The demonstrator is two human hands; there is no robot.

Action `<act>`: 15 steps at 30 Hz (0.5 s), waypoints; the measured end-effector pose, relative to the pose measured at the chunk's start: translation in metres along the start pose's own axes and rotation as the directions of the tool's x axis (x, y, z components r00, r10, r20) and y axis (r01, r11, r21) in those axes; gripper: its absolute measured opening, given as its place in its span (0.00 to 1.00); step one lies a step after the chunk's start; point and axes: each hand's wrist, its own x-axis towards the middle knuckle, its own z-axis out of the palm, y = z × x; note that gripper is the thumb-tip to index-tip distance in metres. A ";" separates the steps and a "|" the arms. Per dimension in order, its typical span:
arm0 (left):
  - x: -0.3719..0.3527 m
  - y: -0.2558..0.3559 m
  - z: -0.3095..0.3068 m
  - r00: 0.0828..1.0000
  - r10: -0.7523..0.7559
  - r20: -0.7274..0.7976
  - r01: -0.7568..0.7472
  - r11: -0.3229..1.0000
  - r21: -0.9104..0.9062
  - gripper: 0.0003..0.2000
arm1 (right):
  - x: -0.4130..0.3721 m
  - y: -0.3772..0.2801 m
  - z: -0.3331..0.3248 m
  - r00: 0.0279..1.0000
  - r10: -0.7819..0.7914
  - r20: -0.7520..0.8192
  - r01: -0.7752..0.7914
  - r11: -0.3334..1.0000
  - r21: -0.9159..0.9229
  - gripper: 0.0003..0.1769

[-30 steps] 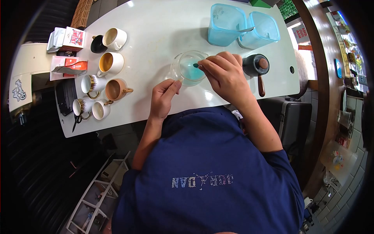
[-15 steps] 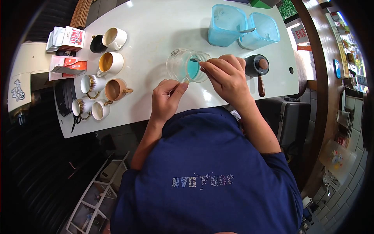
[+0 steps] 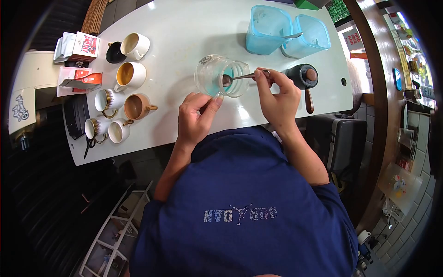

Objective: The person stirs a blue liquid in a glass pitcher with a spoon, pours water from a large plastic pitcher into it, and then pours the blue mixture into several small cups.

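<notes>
My left hand (image 3: 194, 117) is closed on the handle of a clear glass jug (image 3: 206, 76), which tilts with its mouth toward the right. Blue-green liquid (image 3: 216, 87) shows inside it. A metal spoon (image 3: 245, 76) is pinched between the thumb and fingers of my right hand (image 3: 281, 100), just right of the jug. The spoon's bowl reaches in through the mouth and looks dark against the glass.
Two light-blue plastic containers (image 3: 267, 34) stand at the back right, a spoon handle across their rims. A black wooden-handled pot (image 3: 302, 76) sits beside my right hand. Several cups (image 3: 137, 102), packets (image 3: 87, 81) and scissors (image 3: 89, 144) occupy the table's left side.
My right hand has moved right and slightly down, drawing the spoon partly out, so more of its handle and bowl shows. The left hand stays on the jug, which shifted slightly left.
</notes>
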 end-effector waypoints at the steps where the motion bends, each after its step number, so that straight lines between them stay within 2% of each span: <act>1: -0.001 -0.005 0.000 0.998 -0.066 -0.007 0.065 0.993 -0.102 0.14 | 0.002 -0.001 -0.004 0.992 -0.120 -0.033 0.120 0.993 0.001 0.06; 2: -0.002 -0.009 0.000 0.991 -0.132 -0.005 0.128 0.971 -0.204 0.14 | 0.003 -0.003 -0.007 0.969 -0.238 -0.066 0.238 0.971 -0.003 0.06; 3: -0.002 -0.010 -0.002 0.992 -0.130 -0.003 0.126 0.971 -0.205 0.14 | 0.004 -0.006 -0.012 0.969 -0.238 -0.068 0.238 0.971 -0.005 0.06; 5: 0.000 -0.012 -0.004 0.967 -0.249 0.053 0.247 0.866 -0.434 0.15 | 0.006 -0.010 -0.021 0.838 -0.539 -0.082 0.534 0.842 -0.080 0.08; 6: 0.001 -0.013 -0.004 0.968 -0.246 0.057 0.246 0.866 -0.435 0.15 | 0.004 -0.007 -0.025 0.787 -0.615 -0.054 0.608 0.787 -0.101 0.11; 10: 0.004 -0.015 -0.005 0.965 -0.242 0.096 0.260 0.862 -0.436 0.14 | -0.004 -0.007 -0.029 0.759 -0.650 -0.027 0.640 0.754 -0.144 0.14; 15: 0.009 -0.021 -0.004 0.960 -0.237 0.148 0.279 0.844 -0.458 0.14 | -0.018 -0.007 -0.022 0.808 -0.582 -0.096 0.566 0.810 -0.152 0.14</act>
